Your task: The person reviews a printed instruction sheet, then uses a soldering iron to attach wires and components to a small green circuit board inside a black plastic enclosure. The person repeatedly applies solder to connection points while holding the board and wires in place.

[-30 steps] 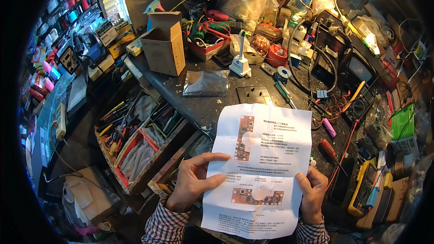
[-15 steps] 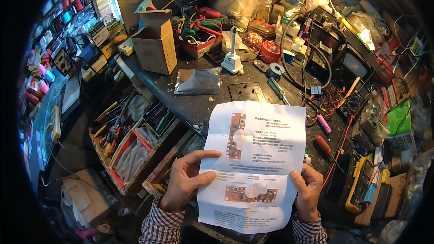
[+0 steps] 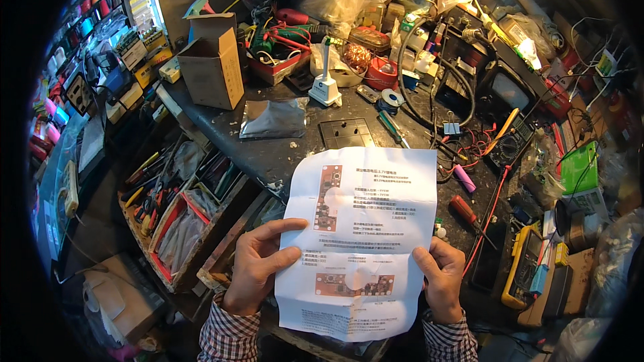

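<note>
A creased white instruction sheet (image 3: 376,248) is spread upright between both hands, printed with text and two pictures of a reddish circuit board. My left hand (image 3: 258,265) pinches its left edge, with the thumb on the front and the index finger stretched along it. On the opposite edge my right hand (image 3: 439,278) grips the paper, thumb in front, other fingers behind it. Checked sleeves cover both wrists. Just beyond the sheet's top lie a flat dark plastic panel (image 3: 345,133) and a screwdriver (image 3: 394,129). The paper hides part of the bench underneath.
An open cardboard box (image 3: 213,70), a silver bag (image 3: 274,118) and a small white stand (image 3: 325,84) are on the bench. Tools fill a drawer (image 3: 178,214) at left. To the right lie a red-handled screwdriver (image 3: 464,210), a yellow multimeter (image 3: 522,268) and tangled cables.
The bench and the sheet have shifted slightly left in the picture. Both hands keep their hold on the paper.
</note>
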A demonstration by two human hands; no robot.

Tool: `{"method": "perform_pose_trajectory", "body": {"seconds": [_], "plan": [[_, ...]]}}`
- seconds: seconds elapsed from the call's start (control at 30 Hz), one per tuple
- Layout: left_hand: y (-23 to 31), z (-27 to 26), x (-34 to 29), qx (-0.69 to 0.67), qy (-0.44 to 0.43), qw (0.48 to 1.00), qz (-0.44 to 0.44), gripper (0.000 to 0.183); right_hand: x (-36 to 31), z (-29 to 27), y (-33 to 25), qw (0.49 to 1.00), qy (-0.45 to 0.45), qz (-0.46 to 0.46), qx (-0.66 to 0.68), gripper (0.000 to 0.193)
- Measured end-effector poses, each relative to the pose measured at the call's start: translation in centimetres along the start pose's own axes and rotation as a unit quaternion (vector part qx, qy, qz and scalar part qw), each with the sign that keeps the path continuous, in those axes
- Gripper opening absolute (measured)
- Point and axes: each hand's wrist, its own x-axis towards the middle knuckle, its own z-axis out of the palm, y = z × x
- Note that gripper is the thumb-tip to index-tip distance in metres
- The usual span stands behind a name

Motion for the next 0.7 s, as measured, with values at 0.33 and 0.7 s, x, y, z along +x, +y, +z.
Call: {"method": "perform_pose_trajectory", "body": {"seconds": [0.33, 0.7], "plan": [[-0.28, 0.03, -0.03, -0.001, -0.010, 1.000, 0.006, 0.051, 0.13, -0.48, 0.37, 0.999, -0.009, 0.003, 0.049, 0.024], [-0.70, -0.87, -0.04, -0.008, -0.024, 1.000, 0.000, 0.037, 0.11, -0.28, 0.09, 0.999, 0.024, 0.021, 0.030, 0.021]]}}
